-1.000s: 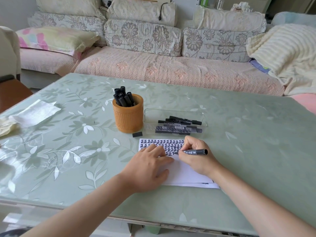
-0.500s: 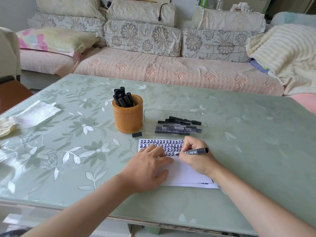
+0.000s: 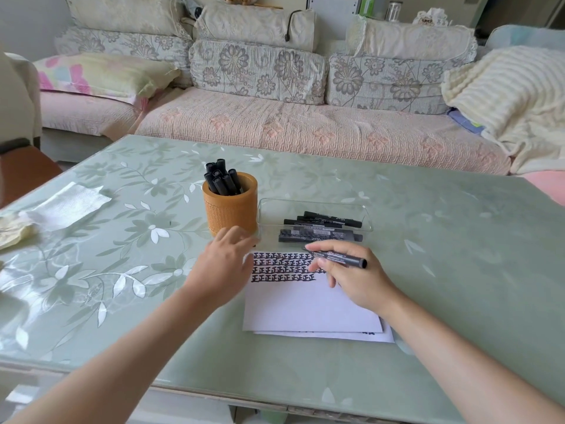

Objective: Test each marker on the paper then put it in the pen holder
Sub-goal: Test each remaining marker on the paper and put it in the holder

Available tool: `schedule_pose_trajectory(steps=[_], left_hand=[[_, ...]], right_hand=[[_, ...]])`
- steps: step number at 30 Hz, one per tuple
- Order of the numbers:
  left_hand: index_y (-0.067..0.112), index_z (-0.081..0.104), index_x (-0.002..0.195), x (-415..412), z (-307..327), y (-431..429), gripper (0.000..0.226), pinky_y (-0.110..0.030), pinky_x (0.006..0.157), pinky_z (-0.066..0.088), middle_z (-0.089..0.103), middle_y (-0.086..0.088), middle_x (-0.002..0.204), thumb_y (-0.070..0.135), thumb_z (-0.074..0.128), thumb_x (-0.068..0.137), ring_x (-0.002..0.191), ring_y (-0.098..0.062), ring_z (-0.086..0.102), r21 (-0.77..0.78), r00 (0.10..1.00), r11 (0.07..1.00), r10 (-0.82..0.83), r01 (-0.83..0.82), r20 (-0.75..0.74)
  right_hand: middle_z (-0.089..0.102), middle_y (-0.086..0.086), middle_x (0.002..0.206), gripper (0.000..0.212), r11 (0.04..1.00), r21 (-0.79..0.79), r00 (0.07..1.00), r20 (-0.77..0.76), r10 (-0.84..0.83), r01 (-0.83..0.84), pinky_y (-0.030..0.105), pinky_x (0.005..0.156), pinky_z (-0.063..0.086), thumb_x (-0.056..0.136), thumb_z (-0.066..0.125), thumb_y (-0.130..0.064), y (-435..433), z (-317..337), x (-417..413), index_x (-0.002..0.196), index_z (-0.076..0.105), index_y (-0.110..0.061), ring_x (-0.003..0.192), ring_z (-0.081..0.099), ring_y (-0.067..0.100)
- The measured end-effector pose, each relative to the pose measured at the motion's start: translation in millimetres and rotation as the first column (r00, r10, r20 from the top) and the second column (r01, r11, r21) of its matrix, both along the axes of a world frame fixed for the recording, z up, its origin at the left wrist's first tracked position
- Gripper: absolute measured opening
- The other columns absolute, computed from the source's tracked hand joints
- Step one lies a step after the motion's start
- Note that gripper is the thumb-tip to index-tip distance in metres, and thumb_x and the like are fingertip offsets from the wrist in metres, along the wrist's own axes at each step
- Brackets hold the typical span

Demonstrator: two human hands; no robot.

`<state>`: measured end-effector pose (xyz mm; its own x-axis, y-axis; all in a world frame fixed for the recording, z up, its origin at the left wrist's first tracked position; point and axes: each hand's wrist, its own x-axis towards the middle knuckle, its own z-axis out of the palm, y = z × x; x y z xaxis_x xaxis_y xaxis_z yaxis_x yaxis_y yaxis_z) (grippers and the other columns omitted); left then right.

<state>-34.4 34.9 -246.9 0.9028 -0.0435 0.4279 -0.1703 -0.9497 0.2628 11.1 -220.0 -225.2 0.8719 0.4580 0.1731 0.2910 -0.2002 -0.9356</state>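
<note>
We've got the right hand [image 3: 354, 280] pinching a black marker [image 3: 339, 257] between thumb and fingertips. The barrel is nearly level and the bare tip points left, just over the top of the paper [image 3: 305, 304] with its rows of black test marks. The left hand [image 3: 223, 267] holds nothing, its fingers loosely stretched to the foot of the orange pen holder [image 3: 230, 209], which stands packed with upright black markers [image 3: 221, 179]. Just to its right, the clear tray [image 3: 315, 205] holds more markers [image 3: 321, 231] lying flat.
</note>
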Motion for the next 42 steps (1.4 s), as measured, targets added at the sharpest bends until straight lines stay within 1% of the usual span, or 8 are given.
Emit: schedule_pose_trajectory(steps=[5,10,14,18,22,26,33,42], left_hand=[[0.018,0.068,0.114,5.8,-2.7,11.3,0.024,-0.043,0.079,0.053,0.066,0.001,0.107,0.018,0.06,0.091,0.1,-0.025,0.057,0.059,0.999,0.998,0.035,-0.033,-0.023],[0.018,0.068,0.099,8.9,4.3,15.4,0.011,-0.037,0.068,0.051,0.066,0.001,0.093,0.019,0.066,0.088,0.092,-0.025,0.059,0.013,0.996,0.997,0.079,-0.079,-0.033],[0.016,0.062,0.104,11.1,4.6,19.7,0.017,-0.037,0.07,0.048,0.064,-0.001,0.099,0.02,0.067,0.088,0.096,-0.027,0.057,-0.072,0.981,0.986,0.143,-0.153,-0.128],[0.018,0.066,0.112,11.0,6.4,22.3,0.022,-0.036,0.076,0.047,0.061,-0.003,0.102,0.023,0.064,0.091,0.097,-0.026,0.057,-0.085,0.97,0.983,0.144,-0.163,-0.198],[0.022,0.068,0.109,2.1,17.7,14.1,0.018,-0.036,0.072,0.049,0.061,0.003,0.1,0.022,0.063,0.092,0.09,-0.02,0.058,-0.136,0.992,0.988,0.061,-0.075,-0.107],[0.023,0.068,0.106,-5.1,26.0,1.4,0.016,-0.011,0.065,0.038,0.063,0.01,0.096,0.019,0.061,0.093,0.08,-0.008,0.054,-0.166,0.998,0.985,-0.059,0.052,-0.035],[0.023,0.069,0.104,-8.8,28.9,-9.4,0.016,-0.026,0.07,0.048,0.06,0.012,0.091,0.016,0.059,0.093,0.08,-0.006,0.056,-0.199,0.99,0.971,-0.138,0.136,0.001],[0.023,0.068,0.107,-8.7,33.2,-17.1,0.017,-0.005,0.07,0.037,0.05,0.022,0.086,0.017,0.061,0.093,0.079,0.007,0.05,-0.19,0.961,0.945,-0.276,0.268,-0.019]], right_hand=[[0.072,0.001,0.098,0.067,0.994,-0.06,0.996,-0.01,0.093,-0.093,0.03,0.051,0.04,0.088,0.036,0.02,1.9,6.8,5.0,0.126,0.062,-0.028,0.061,0.061,0.017],[0.062,0.007,0.101,0.049,0.992,0.002,0.982,-0.147,0.121,-0.122,0.029,0.053,0.043,0.101,0.03,0.008,10.4,17.0,5.1,0.119,0.067,-0.019,0.065,0.061,0.022],[0.057,-0.004,0.089,0.037,0.99,-0.101,0.995,-0.04,0.091,-0.095,0.032,0.054,0.043,0.097,0.041,0.005,12.9,20.0,4.4,0.088,0.062,-0.024,0.06,0.057,0.017],[0.054,-0.009,0.089,0.034,0.985,-0.175,0.997,0.071,0.014,-0.002,0.03,0.066,0.049,0.086,0.065,-0.001,13.9,19.6,6.9,0.086,0.054,-0.033,0.065,0.052,0.01],[0.066,-0.018,0.092,0.03,0.961,-0.25,0.983,0.167,-0.077,0.118,0.015,0.08,0.044,0.082,0.074,-0.01,15.4,18.1,10.5,0.091,0.065,-0.038,0.082,0.057,-0.01],[0.067,-0.021,0.101,0.02,0.917,-0.357,0.956,0.284,-0.073,0.176,0.026,0.092,0.048,0.086,0.071,-0.022,15.6,16.8,11.1,0.102,0.071,-0.034,0.1,0.061,-0.001],[0.06,-0.024,0.099,0.018,0.884,-0.427,0.936,0.35,-0.032,0.19,0.03,0.092,0.047,0.088,0.068,-0.023,18.3,19.1,8.4,0.102,0.072,-0.034,0.102,0.059,0.004],[0.061,-0.017,0.1,0.021,0.885,-0.452,0.945,0.323,0.05,0.108,0.022,0.089,0.042,0.086,0.071,-0.022,23.1,20.4,4.7,0.105,0.071,-0.031,0.1,0.056,0.003]])
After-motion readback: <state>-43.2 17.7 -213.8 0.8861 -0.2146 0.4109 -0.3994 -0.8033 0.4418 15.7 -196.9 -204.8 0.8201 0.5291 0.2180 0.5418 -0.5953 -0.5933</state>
